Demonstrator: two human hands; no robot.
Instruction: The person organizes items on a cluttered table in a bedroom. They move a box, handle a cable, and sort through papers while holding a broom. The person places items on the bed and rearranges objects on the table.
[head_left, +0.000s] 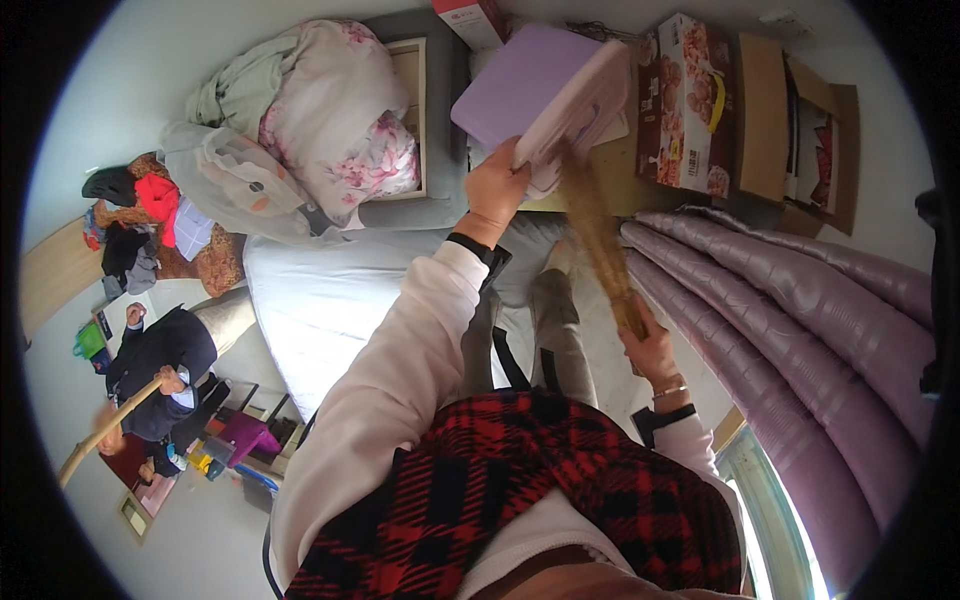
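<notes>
My left hand is closed on the near edge of a purple plastic storage box with a paler pinkish lid. The box is tilted, its lid turned toward the right. In my right hand is the narrow end of a brown whisk broom, fingers wrapped round it. Motion smears the broom, and its far end overlaps the lid's lower part. I cannot tell whether it touches the lid.
Printed cartons and an open cardboard box stand right of the storage box. Purple padded curtains hang at right. A pale sheet and flowered bedding lie left. Another person holds a wooden stick.
</notes>
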